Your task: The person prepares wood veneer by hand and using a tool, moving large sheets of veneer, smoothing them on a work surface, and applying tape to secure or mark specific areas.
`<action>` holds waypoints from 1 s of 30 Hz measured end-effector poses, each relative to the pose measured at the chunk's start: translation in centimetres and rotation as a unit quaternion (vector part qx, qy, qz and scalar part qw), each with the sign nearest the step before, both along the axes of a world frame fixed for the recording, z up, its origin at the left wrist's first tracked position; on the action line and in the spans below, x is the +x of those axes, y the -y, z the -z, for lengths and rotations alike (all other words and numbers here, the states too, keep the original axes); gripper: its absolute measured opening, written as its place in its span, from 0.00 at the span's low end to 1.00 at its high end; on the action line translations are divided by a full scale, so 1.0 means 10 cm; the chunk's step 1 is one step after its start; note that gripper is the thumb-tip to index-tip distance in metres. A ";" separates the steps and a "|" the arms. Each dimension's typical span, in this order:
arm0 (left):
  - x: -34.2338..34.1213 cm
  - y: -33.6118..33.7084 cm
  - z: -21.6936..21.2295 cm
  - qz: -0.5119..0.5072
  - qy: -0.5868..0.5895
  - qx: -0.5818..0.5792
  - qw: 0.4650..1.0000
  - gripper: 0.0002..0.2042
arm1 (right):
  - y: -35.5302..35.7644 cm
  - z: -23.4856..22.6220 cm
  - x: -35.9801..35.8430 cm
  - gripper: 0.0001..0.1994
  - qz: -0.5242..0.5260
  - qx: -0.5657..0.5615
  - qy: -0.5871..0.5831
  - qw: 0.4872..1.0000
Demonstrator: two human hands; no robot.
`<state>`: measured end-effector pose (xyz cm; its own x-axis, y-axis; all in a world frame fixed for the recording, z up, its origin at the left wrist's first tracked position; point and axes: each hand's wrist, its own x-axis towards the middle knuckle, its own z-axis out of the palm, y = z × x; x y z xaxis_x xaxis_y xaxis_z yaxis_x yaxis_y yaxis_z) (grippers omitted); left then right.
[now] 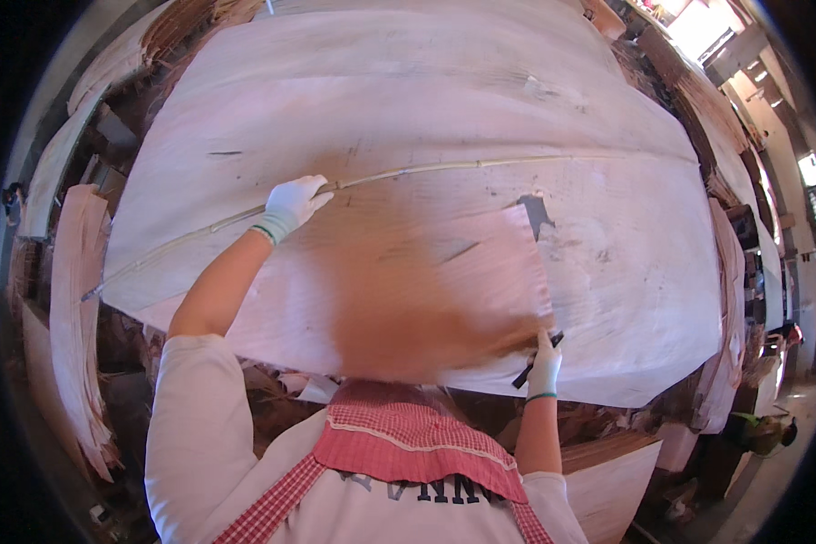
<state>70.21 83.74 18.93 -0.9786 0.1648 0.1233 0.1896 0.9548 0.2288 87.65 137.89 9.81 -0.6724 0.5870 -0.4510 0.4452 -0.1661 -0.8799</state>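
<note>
My left hand [296, 205], in a white glove with a green cuff band, is closed on a long thin bamboo stick [435, 168]. The stick lies crosswise over a large pale wood veneer sheet [426, 113]. At the near right, my gloved right hand [544, 367] is closed round a slim black tool [523, 375] that sticks out on both sides of the fingers; its kind is not clear. This hand is at the right edge of a smaller pinkish veneer piece [494, 249] lying on top. A brown blur hides the middle of that piece.
A dark, ragged hole [537, 216] shows in the veneer beside the smaller piece's corner. Stacked veneer strips [80, 317] stand at the left, with more veneer stacks [712, 118] at the right. Another person [763, 433] is at the far lower right.
</note>
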 end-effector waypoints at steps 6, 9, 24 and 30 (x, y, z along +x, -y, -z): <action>-1.49 0.11 0.51 0.005 -0.074 -0.058 0.996 0.12 | 0.20 -0.01 -0.19 0.06 0.003 0.005 0.038 0.999; -2.05 0.14 0.51 -0.071 -0.264 -0.053 0.960 0.10 | 0.25 -0.01 -0.25 0.07 -0.014 0.000 0.039 0.999; 1.21 -1.26 0.27 0.086 0.052 0.314 0.944 0.35 | 1.19 -1.11 -0.65 0.06 -0.087 0.090 -0.116 0.985; 1.94 -2.03 -0.03 -0.043 -0.001 0.273 0.961 0.41 | 1.96 -1.87 -1.05 0.04 -0.261 0.020 -0.284 0.923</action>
